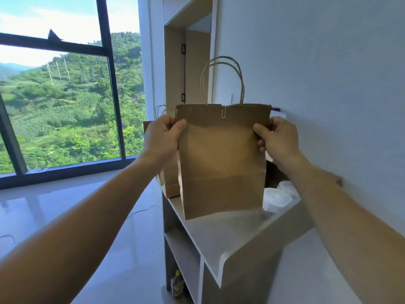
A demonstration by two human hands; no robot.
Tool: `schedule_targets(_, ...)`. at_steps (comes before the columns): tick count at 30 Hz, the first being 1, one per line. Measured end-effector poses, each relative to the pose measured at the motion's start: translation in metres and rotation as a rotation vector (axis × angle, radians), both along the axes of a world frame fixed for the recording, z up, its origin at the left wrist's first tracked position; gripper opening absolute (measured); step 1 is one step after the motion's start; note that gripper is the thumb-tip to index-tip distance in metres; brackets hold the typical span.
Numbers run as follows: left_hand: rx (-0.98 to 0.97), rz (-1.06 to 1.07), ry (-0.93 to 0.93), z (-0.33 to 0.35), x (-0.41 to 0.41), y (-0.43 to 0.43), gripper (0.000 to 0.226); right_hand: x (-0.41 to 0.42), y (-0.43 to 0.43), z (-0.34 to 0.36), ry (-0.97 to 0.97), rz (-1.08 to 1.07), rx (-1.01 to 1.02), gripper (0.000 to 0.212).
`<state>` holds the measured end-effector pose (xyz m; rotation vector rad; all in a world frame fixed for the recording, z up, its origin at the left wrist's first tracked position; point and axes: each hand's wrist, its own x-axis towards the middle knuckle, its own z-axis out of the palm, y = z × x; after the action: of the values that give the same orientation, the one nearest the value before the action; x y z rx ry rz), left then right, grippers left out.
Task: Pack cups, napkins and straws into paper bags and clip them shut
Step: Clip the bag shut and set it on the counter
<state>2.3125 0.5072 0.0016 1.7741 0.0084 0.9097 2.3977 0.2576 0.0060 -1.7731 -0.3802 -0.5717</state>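
Brown paper bag (222, 159) held up in the middle of the frame, left hand (163, 137) pinching its left edge, right hand (277, 139) pinching its right edge, white clip (223, 112) on its top, white counter (219, 235) below

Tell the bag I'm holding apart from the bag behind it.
Left hand and right hand grip the held bag by its sides; the rear bag stands untouched on the cabinet top. The held bag shows a paper clip at its rim; the rear bag is mostly hidden. Both are brown paper with cord handles.
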Motion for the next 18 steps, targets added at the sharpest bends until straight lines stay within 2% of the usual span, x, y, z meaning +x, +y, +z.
schedule_targets(9, 0.061, 0.169, 0.148, -0.046, 0.059, 0.074, 0.028, 0.1, 0.09, -0.034, 0.148, 0.132, -0.162, 0.012)
schedule_targets(12, 0.117, 0.188, 0.206, -0.064, 0.082, 0.093, 0.033, 0.126, 0.11, -0.046, 0.19, 0.132, -0.213, 0.006)
schedule_targets(18, 0.115, 0.142, 0.278, -0.102, 0.116, 0.111, 0.029, 0.16, 0.13, -0.063, 0.223, 0.054, -0.322, 0.015)
